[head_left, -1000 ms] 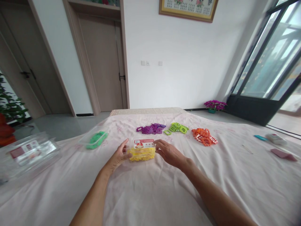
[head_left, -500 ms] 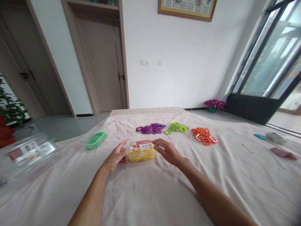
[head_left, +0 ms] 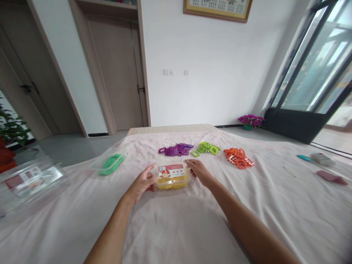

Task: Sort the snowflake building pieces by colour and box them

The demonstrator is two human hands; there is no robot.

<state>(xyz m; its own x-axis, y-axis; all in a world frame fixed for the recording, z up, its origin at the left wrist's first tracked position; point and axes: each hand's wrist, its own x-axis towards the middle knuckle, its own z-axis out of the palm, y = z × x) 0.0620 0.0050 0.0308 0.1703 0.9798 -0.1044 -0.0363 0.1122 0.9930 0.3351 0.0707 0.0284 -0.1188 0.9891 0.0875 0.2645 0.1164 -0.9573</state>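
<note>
A clear plastic box with a red and white label on its lid sits in front of me, yellow pieces showing through its sides. My left hand grips its left end, thumb at the near side and fingers toward the back. At the right end, my right hand holds the box by its far corner with bent fingers. Beyond the box lie a purple heap of flat notched pieces, a lime green heap and an orange heap.
To the left, an open clear tub holds green pieces. Stacked clear boxes stand at the far left edge. On the right lie a thin stick, a pink item, a blue item and a whitish packet.
The box has shifted slightly to the right with both hands on it. My right hand has moved from over the lid's edge to the box's right end.
</note>
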